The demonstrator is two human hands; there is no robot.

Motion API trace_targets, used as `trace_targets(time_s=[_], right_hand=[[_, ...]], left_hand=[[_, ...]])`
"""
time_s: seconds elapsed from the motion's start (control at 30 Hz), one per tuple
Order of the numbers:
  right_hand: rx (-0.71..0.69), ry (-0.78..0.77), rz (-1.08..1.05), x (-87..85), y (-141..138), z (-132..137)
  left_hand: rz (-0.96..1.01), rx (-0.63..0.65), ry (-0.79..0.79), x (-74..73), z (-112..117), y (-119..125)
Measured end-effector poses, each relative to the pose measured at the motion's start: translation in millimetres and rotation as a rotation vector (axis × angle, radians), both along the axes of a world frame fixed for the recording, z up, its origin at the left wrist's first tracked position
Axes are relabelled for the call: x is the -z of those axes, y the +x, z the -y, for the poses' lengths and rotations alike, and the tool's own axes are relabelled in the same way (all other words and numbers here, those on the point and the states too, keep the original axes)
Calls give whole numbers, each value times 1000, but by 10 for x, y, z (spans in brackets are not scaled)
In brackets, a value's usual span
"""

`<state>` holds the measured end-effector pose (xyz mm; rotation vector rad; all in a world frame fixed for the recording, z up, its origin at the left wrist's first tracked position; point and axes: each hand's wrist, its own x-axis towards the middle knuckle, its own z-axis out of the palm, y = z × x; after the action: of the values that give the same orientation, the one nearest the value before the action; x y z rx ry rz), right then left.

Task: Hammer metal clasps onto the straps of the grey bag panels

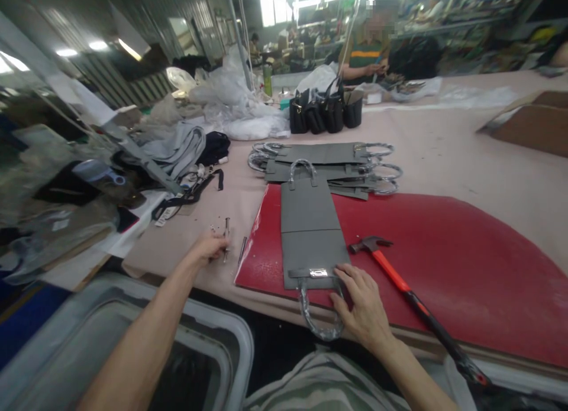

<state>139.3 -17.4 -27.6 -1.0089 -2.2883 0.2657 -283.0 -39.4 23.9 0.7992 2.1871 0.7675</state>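
Observation:
My right hand (361,298) lies on the near end of a grey leather bag panel (310,233), just beside its silver metal clasp (318,273) and above a plastic-wrapped loop handle (320,317). The panel rests on a red cutting board (448,263). A claw hammer (390,270) with an orange and black handle lies on the board to the right of my right hand. My left hand (206,248) is on the beige table top (177,251), pinching a small metal tool (226,238). A thin metal punch (242,251) lies between my left hand and the board.
Further grey panels with loop handles (323,154) lie stacked beyond the board. Black bags (326,112) stand behind them, near white plastic sheeting (239,109). A co-worker (366,59) sits across the table. Fabric scraps crowd the left side, a cardboard box (530,124) sits right, and a grey bin rim (177,316) is below.

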Motion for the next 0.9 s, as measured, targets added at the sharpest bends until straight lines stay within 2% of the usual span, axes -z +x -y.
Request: trace_targets(time_s=[0.17, 0.27, 0.33, 0.47, 0.57, 0.73, 0.83, 0.9], right_hand=[[3, 12, 7, -4, -16, 1], [4, 15, 13, -5, -25, 0], [5, 9, 12, -2, -24, -4], [-7, -3, 3, 21, -8, -19], [19, 0, 8, 22, -10, -6], [225, 12, -39, -134, -43, 169], [225, -10, -185, -270, -43, 372], [240, -116, -308, -317, -30, 527]], left_hand=[[247, -61, 332, -41, 202, 200], [375, -96, 555, 52, 248, 497], [385, -80, 641, 140, 255, 728], [297, 43, 678, 262, 273, 1126], [187, 122, 672, 283, 307, 1305], [65, 149, 669, 295, 354, 1393], [109, 193, 627, 321, 354, 1381], [127, 218, 612, 336, 341, 1369]])
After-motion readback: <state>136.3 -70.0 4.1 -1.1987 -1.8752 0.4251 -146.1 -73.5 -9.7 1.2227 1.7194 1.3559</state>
